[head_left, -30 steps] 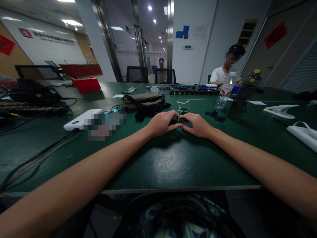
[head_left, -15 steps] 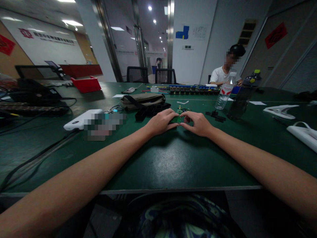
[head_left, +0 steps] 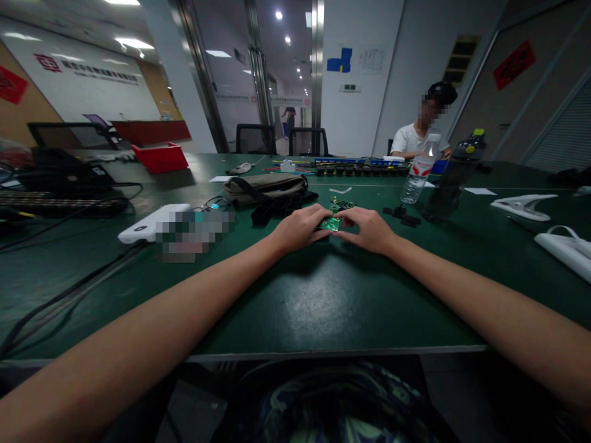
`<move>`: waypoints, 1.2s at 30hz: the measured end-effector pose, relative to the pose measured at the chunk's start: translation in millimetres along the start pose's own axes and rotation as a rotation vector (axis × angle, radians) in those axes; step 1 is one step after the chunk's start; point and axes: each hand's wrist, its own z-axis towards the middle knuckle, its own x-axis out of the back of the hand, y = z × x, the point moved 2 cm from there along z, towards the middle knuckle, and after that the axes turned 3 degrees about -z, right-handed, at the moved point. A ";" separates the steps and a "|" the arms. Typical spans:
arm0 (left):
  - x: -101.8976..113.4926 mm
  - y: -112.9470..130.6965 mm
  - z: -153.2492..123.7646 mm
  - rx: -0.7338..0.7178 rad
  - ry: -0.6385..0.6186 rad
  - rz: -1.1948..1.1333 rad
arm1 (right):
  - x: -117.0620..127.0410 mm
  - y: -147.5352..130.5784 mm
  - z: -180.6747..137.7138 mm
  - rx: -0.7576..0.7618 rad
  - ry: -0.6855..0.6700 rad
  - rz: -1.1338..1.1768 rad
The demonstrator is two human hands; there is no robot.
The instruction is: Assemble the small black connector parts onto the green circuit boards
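Note:
A small green circuit board [head_left: 330,224] is held between my two hands, above the green table [head_left: 305,307]. Its face catches the light. My left hand [head_left: 301,227] pinches it from the left, thumb below and fingers above. From the right, my right hand [head_left: 368,229] grips its edge with thumb and forefinger, leaving a gap between them. Just beyond the fingertips lie more green electronic parts [head_left: 342,203], too small to tell apart. Small black parts [head_left: 402,215] rest to the right of my right hand.
A grey-brown pouch [head_left: 265,187] with a black strap lies beyond my left hand. Left of it are a white power bank [head_left: 154,223] and a red bin [head_left: 160,157]. A water bottle [head_left: 418,172] and a dark bottle [head_left: 455,178] stand at right. Across the table sits a person [head_left: 410,138].
The circuit board has tilted, so its face now shines brighter. My hands have hardly moved. A distant person behind the glass door has shifted slightly.

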 end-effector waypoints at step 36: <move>4.6 -3.0 2.4 0.052 -0.049 0.193 | -2.0 5.3 -2.8 -0.013 -0.003 0.004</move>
